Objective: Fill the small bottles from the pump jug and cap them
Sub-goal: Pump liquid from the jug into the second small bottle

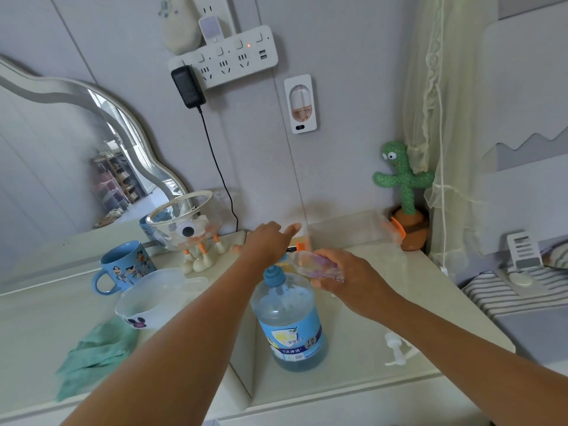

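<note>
Jug, large, round, clear plastic with blue pump head and blue label (289, 330), standing on the pale glossy tabletop (353, 379) towards its front edge, blue liquid showing in its lower part. Judged heavy enough low down to stay put under pumping; the walls are smooth and probably slippery when wet, so best steadied at the neck and pressed straight down on the pump head. Label partly legible: "1次冲洗" in white on a dark band, with the writing above it too small to read from where I stand. Small bottle, clear plastic with an iridescent pink-violet sheen (310, 262), is held tilted on its side, mouth toward the pump spout, just above the jug's shoulder. Judged light and thin-walled, likely to dent if squeezed and to slide once soapy, so best taken round the body. Right hand (350, 281) has its fingers wrapped around that bottle. Left hand (266, 244) lies over the pump head, fingers stretched out and holding nothing; whether the palm bears down I cannot tell. White pump cap (396, 348) lies loose on the tabletop to the right of the jug, light and easily pinched by its collar. Blue ceramic mug (123, 269) is printed with cartoon figures, no wording readable.
</note>
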A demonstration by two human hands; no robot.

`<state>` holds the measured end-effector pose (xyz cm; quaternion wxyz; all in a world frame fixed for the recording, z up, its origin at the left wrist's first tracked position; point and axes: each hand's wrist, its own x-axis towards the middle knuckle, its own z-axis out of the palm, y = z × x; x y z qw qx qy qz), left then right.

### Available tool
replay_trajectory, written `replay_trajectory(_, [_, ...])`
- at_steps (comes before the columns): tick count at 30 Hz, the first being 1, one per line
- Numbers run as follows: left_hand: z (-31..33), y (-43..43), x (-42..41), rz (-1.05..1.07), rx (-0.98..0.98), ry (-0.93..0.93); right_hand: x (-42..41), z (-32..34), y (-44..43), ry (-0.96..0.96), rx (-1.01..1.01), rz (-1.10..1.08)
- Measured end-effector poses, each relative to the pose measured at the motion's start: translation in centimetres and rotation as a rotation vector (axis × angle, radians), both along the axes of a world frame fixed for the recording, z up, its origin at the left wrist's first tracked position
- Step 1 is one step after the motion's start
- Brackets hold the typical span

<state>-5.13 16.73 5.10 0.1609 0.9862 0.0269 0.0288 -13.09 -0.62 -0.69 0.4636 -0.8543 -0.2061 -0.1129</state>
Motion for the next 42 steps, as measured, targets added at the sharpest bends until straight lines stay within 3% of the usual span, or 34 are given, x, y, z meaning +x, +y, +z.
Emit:
replay_trajectory(12, [-0.7, 0.1, 0.3, -0.040, 0.097, 0.043, -0.7, -0.2, 0.2, 0.061, -0.010, -0.011])
replay_trajectory(22, [-0.2, 0.1, 0.4, 0.033, 0.024, 0.038, -0.3, 0.4, 0.1, 0.039, -0.024, -0.011])
replay_trajectory(28, [-1.1, 0.5, 1.2, -0.044, 0.195, 0.005, 0.3, -0.7, 0.3, 0.071, 0.057, 0.020])
replay_trajectory(32, [-1.4, 0.1, 0.1, 0.036, 0.043, 0.056, 0.2, -1.2, 0.2, 0.120, 0.077, 0.045])
replay_trajectory(42, [-0.3, 0.2, 0.5, 0.027, 0.096, -0.019, -0.1, 0.9, 0.0, 0.064, -0.038, 0.001])
